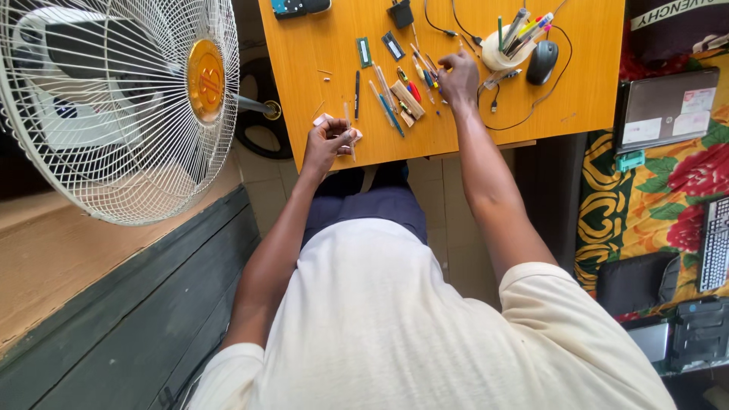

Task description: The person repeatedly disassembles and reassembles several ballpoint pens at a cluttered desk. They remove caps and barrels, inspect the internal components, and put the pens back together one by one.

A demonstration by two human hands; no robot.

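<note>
Orange laminate covered the small table (334,45), smooth and glossy. Near its front edge the left hand (328,143) was curled shut, pinching a thin pale stick (348,129) together with a small pinkish-white piece (322,119). Farther right, the right hand (459,77) rested on a scatter of pens and slim tools (395,95), its fingertips pressed together on one of them; which one could not be told. Beyond it stood a round white cup (497,58) stuffed with coloured pens, next to a black mouse (542,61). Two small green circuit strips (364,52) lay flat at the far middle. A white wire fan (114,99) stood left; a grey laptop (664,110) bearing pale rectangular stickers lay on flowered cloth at right.
</note>
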